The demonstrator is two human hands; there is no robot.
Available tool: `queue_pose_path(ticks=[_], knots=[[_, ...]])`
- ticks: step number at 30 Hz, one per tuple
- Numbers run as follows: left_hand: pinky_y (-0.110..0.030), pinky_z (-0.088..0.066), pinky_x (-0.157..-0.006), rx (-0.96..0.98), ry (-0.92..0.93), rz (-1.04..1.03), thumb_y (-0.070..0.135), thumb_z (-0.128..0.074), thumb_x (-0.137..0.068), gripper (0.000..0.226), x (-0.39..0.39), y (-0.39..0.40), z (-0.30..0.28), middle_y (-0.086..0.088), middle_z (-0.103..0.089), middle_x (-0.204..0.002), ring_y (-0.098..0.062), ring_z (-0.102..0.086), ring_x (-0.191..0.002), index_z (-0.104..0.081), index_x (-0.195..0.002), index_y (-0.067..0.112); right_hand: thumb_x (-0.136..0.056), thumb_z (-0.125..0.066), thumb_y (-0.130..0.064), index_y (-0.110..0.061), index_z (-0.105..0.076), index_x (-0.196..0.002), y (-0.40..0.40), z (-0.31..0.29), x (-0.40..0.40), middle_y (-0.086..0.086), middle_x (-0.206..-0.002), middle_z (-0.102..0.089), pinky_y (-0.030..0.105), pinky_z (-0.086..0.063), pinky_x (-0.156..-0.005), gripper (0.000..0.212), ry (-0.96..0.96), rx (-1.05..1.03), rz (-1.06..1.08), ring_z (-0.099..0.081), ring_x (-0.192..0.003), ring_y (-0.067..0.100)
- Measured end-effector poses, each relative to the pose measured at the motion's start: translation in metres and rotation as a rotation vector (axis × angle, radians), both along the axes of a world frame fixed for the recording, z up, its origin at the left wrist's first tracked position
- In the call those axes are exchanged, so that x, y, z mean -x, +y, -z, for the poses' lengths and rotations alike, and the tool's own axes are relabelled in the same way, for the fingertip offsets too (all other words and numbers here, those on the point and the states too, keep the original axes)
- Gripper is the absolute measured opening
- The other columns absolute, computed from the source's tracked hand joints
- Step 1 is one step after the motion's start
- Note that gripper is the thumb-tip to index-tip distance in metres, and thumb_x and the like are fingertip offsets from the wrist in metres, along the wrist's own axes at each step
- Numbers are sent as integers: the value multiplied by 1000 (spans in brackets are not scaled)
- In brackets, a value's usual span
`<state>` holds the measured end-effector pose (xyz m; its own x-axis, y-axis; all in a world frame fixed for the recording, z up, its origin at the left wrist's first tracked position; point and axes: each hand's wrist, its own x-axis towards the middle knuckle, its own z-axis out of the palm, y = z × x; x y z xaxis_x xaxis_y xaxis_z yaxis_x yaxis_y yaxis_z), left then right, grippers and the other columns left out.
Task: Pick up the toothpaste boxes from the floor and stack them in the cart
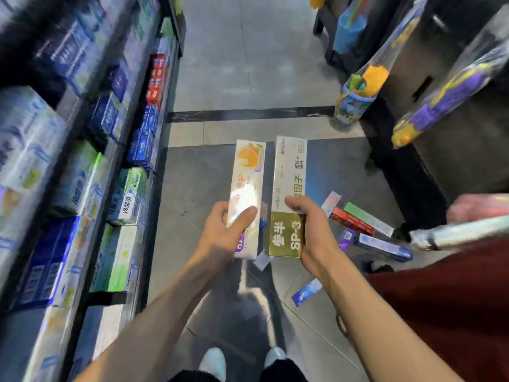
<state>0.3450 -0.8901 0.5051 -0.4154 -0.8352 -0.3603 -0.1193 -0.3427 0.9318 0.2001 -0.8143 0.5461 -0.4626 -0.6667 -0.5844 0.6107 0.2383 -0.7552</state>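
My left hand [224,232] grips the lower end of a pale toothpaste box with an orange picture [248,186], held lengthwise above the floor. Beside it, my right hand [311,230] grips a white and gold toothpaste box marked SP-3 [289,194]. Several more boxes lie scattered on the dark floor: a red one [352,220], a green one [369,217], a dark blue one [382,246] and a small blue one [307,292] near my right forearm. The cart's dark red side [454,299] and its blurred handle [462,232] show at the right edge.
Shelves [82,175] packed with toothpaste boxes line the left side. Hanging packaged items [363,84] and a dark display base [405,172] stand on the right. The grey tiled aisle [248,64] runs ahead. My shoes [242,362] are at the bottom.
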Motion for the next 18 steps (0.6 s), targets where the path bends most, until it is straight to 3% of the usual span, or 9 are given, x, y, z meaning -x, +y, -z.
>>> queue_pose_path(ticks=[3, 5, 8, 11, 14, 18], knots=[[-32, -61, -65, -34, 72, -7, 43, -78, -78, 57, 14, 6, -109, -6, -77, -99, -22, -76, -83, -55, -120, 12, -93, -58, -19, 8, -53, -130, 4, -110, 9, 30, -115, -64, 63, -50, -95, 46, 60, 9, -11, -61, -95, 37], [-34, -61, -66, -46, 138, -2, 37, -78, -82, 52, 23, 12, -176, -7, -77, -100, -25, -76, -86, -53, -120, 11, -92, -59, -19, 7, -55, -128, 9, -178, 16, 34, -124, -61, 65, -47, -97, 45, 102, 18, -7, -63, -96, 39], [-34, -61, -68, -31, 210, 10, 38, -78, -79, 53, 34, 27, -264, -8, -76, -104, -27, -76, -91, -52, -118, 13, -88, -62, -20, 6, -56, -122, 22, -262, 21, 30, -119, -66, 63, -50, -95, 43, 160, 71, 0, -68, -99, 42], [-32, -62, -69, 31, 225, 34, 38, -80, -80, 51, 36, 42, -328, -1, -77, -103, -24, -76, -92, -53, -118, 18, -76, -64, -27, 1, -58, -123, 42, -325, 18, 21, -113, -72, 63, -52, -96, 55, 171, 112, 10, -68, -107, 44], [-41, -62, -78, 79, 220, 115, 42, -81, -77, 53, 35, 54, -371, 1, -77, -105, -24, -76, -93, -54, -118, 23, -73, -63, -28, -3, -59, -122, 66, -366, 11, 16, -110, -75, 60, -54, -95, 55, 196, 143, 57, -70, -104, 41], [-39, -64, -71, 69, 241, 276, 49, -82, -76, 51, 31, 75, -399, 2, -78, -104, -26, -77, -90, -54, -115, 33, -72, -64, -27, -6, -62, -118, 103, -394, -4, 13, -106, -76, 46, -59, -83, 51, 228, 162, 170, -72, -99, 36]])
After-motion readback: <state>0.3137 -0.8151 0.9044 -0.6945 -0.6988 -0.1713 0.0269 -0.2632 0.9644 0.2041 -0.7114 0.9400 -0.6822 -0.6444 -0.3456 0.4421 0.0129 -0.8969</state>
